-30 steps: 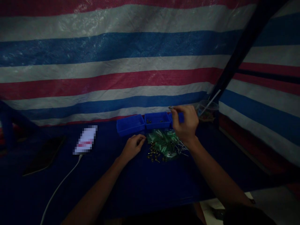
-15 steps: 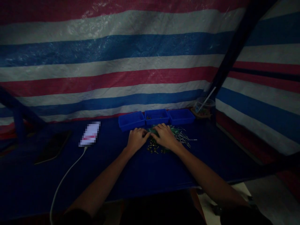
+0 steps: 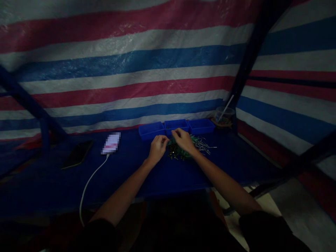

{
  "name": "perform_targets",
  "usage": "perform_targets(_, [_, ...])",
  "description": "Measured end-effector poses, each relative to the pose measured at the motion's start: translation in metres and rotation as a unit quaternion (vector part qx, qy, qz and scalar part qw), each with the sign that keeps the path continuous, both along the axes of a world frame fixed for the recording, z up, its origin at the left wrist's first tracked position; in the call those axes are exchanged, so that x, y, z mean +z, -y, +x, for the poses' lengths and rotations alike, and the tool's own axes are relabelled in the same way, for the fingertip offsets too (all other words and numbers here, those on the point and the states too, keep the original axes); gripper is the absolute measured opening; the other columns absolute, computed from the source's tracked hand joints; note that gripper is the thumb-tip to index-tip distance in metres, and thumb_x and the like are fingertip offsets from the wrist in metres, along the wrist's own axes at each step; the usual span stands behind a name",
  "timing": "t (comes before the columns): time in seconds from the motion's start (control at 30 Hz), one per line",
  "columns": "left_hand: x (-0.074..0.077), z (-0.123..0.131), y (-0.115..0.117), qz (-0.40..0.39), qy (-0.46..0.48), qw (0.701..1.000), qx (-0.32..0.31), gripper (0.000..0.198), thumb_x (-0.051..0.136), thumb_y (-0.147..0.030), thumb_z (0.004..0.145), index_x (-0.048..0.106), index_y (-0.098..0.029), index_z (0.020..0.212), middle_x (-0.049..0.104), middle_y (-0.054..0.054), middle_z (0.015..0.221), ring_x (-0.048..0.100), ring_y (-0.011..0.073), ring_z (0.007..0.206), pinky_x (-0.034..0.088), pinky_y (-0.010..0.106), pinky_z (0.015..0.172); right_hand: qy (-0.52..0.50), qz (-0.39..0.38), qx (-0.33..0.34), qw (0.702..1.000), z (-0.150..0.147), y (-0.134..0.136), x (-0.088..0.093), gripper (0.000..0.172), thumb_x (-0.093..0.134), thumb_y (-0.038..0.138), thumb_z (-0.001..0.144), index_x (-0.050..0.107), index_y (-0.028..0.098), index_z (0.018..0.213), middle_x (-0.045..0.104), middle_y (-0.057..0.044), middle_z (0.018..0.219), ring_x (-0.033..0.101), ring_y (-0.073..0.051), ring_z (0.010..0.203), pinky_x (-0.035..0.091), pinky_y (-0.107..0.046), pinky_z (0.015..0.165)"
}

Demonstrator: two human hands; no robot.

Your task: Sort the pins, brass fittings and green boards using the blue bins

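Observation:
My left hand is raised just left of a pile of small brass-coloured parts, its thumb and fingertips pinched together. Whatever lies in that pinch is too small to make out. My right hand is over the green material in the pile, with fingers closed near the front of the middle blue tray. Its fingertips also hide what they hold, if anything. To the right of that hand, thin silvery pins are scattered on the blue tabletop.
A left blue tray and a right blue tray flank the middle one. A clear cup with a white stick stands at the back right. On the left lie a lit phone, its white cable and a dark tablet-like device.
My hands have parted and lifted a little, the right one shifting toward the middle tray. The left fingers have come into a pinch. The whole view has turned slightly.

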State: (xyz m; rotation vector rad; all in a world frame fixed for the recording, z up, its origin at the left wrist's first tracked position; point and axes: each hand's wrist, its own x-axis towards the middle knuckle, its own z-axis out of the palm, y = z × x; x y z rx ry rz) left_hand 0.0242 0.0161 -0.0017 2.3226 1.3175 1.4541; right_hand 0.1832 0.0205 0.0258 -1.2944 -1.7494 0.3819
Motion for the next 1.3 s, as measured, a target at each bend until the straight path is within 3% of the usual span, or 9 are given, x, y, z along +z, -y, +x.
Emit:
perform_targets(0.17, [-0.008,-0.005,-0.003,0.001,-0.084,0.996,0.035,0.020,0.053,-0.029,0.087,0.057,-0.017,0.102,0.059,0.009,0.099,0.056,0.0216,0.095,0.046,0.036,0.088,0.068,0.004,0.039,0.997,-0.007,-0.004,-0.013,0.026,0.047,0.030,0.088,0.062,0.019,0.105,0.066,-0.002,0.074,0.057,-0.015,0.064,0.038,-0.025,0.063])
perform_targets(0.33, [-0.017,-0.020,-0.014,-0.105,-0.206,0.973,0.017,0.042,0.068,-0.037,0.075,0.060,-0.017,0.111,0.060,0.012,0.111,0.054,0.0301,0.106,0.045,0.044,0.090,0.070,0.013,0.029,0.997,0.003,-0.003,-0.021,0.025,0.046,0.029,0.088,0.064,0.019,0.102,0.065,-0.001,0.069,0.056,-0.015,0.061,0.037,-0.025,0.063])
perform_targets(0.5, [-0.010,-0.025,-0.022,-0.091,-0.139,0.986,0.023,0.017,0.056,-0.020,0.084,0.067,-0.018,0.097,0.068,0.008,0.094,0.062,0.0223,0.091,0.048,0.035,0.086,0.042,0.039,0.042,0.997,0.004,0.004,-0.019,0.022,0.047,0.029,0.087,0.065,0.020,0.094,0.059,0.002,0.061,0.052,-0.013,0.056,0.035,-0.025,0.060])
perform_targets(0.6, [0.001,-0.028,-0.022,-0.060,-0.043,0.996,0.054,0.019,0.050,-0.022,0.089,0.068,-0.016,0.093,0.067,0.008,0.091,0.063,0.0196,0.086,0.050,0.031,0.080,-0.068,-0.033,0.066,0.995,-0.004,0.009,-0.017,0.016,0.054,0.030,0.083,0.064,0.021,0.092,0.054,0.004,0.056,0.049,-0.012,0.055,0.035,-0.024,0.059])
perform_targets(0.77, [0.014,-0.020,-0.008,0.037,0.124,0.991,0.010,0.018,0.053,-0.027,0.089,0.068,-0.018,0.089,0.067,0.004,0.084,0.063,0.0163,0.080,0.050,0.028,0.074,-0.286,-0.246,0.137,0.916,-0.029,0.016,-0.009,0.035,0.047,0.053,0.085,0.056,0.019,0.090,0.059,0.002,0.055,0.051,-0.012,0.048,0.037,-0.023,0.048])
perform_targets(0.9, [0.019,-0.012,0.007,0.128,0.052,0.988,-0.062,0.014,0.054,-0.024,0.089,0.067,-0.019,0.089,0.067,0.004,0.084,0.062,0.0161,0.081,0.049,0.030,0.075,-0.452,-0.310,0.179,0.817,-0.042,0.014,-0.002,0.042,0.049,0.060,0.081,0.055,0.019,0.074,0.058,0.000,0.054,0.051,-0.011,0.046,0.041,-0.024,0.048])
perform_targets(1.1, [0.022,-0.012,0.013,0.198,-0.152,0.961,-0.118,0.011,0.058,-0.022,0.086,0.065,-0.021,0.095,0.068,0.005,0.096,0.059,0.0202,0.100,0.042,0.041,0.091,-0.444,-0.172,0.128,0.870,-0.031,0.004,0.008,0.021,0.071,0.036,0.063,0.060,0.018,0.067,0.061,0.002,0.065,0.053,-0.011,0.060,0.042,-0.024,0.056])
perform_targets(1.2, [0.024,-0.017,0.009,0.198,-0.123,0.971,-0.048,0.014,0.059,-0.025,0.085,0.064,-0.021,0.097,0.064,0.006,0.103,0.053,0.0221,0.109,0.041,0.042,0.096,-0.402,0.004,0.042,0.915,-0.023,-0.005,0.031,0.017,0.064,0.034,0.072,0.063,0.020,0.082,0.066,0.000,0.080,0.058,-0.014,0.075,0.047,-0.028,0.073])
perform_targets(1.3, [0.022,-0.033,-0.003,0.157,-0.077,0.981,0.082,0.022,0.058,-0.028,0.085,0.062,-0.021,0.106,0.058,0.009,0.109,0.048,0.0249,0.112,0.039,0.044,0.099,-0.242,0.200,-0.030,0.949,-0.028,-0.022,0.058,0.024,0.051,0.031,0.084,0.063,0.021,0.104,0.067,-0.005,0.105,0.058,-0.018,0.098,0.043,-0.036,0.092])
